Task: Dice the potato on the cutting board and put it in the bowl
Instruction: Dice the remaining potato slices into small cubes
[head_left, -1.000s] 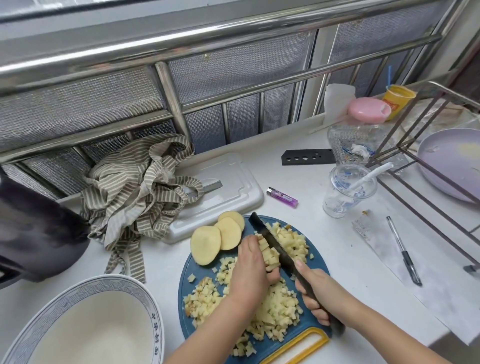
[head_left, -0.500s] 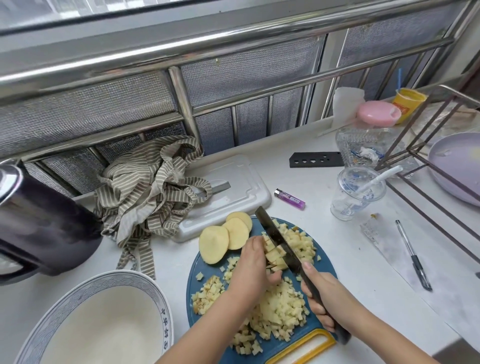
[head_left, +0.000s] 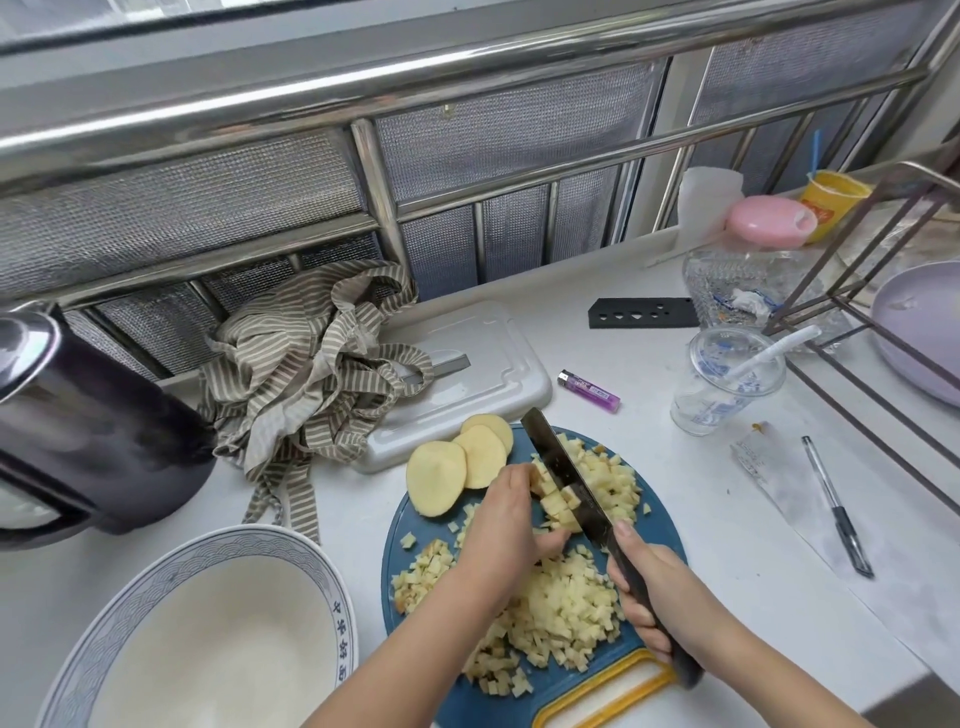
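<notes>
Grip check: left hand (head_left: 506, 525) curls over a stack of potato strips (head_left: 558, 501), pinning it to the blue cutting board (head_left: 661, 527); right hand (head_left: 660, 597) wraps the knife (head_left: 566, 467) handle, blade against the stack. Diced potato (head_left: 561, 618) heaps around both hands, round slices (head_left: 436, 475) at the board's far-left edge. White bowl (head_left: 156, 579) sits near left, beside the board.

Legible on my remote feed: blue Chinese characters, beginning 中华, on the rim of the bowl (head_left: 340, 639); print on the purple lighter (head_left: 589, 391) and plastic cup (head_left: 727, 384) stays unreadable.
</notes>
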